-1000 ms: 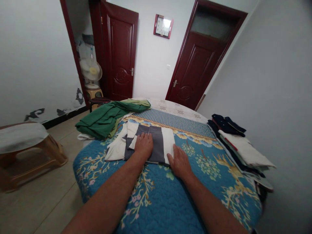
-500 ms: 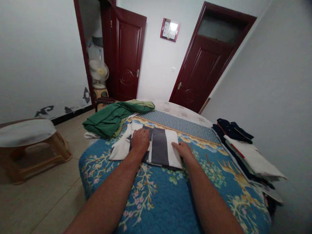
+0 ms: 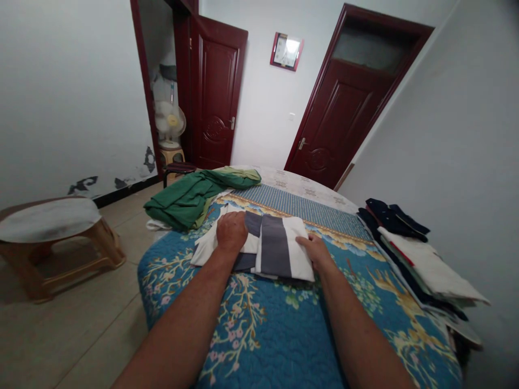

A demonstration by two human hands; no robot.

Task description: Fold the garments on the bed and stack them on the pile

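A white and grey shirt (image 3: 275,249) lies partly folded on the blue flowered bedspread (image 3: 279,329). Its right part forms a flat layered panel with a broad grey stripe, while the left part is looser and rumpled. My left hand (image 3: 232,232) presses on the left part, fingers curled down into the cloth; the fingertips are hidden. At the right edge of the folded panel, my right hand (image 3: 317,251) pinches the cloth, thumb on top and the other fingers mostly out of sight beneath.
Green clothing (image 3: 182,200) lies heaped at the bed's left far side. A stack of folded clothes (image 3: 421,259) sits along the right edge near the wall. On the floor at left stands a stool (image 3: 52,227). A fan (image 3: 170,120) is in the open doorway.
My left hand has moved slightly left over the shirt, its fingers curled in more. More cloth shows between it and the folded panel. My right hand keeps hold of the right edge.
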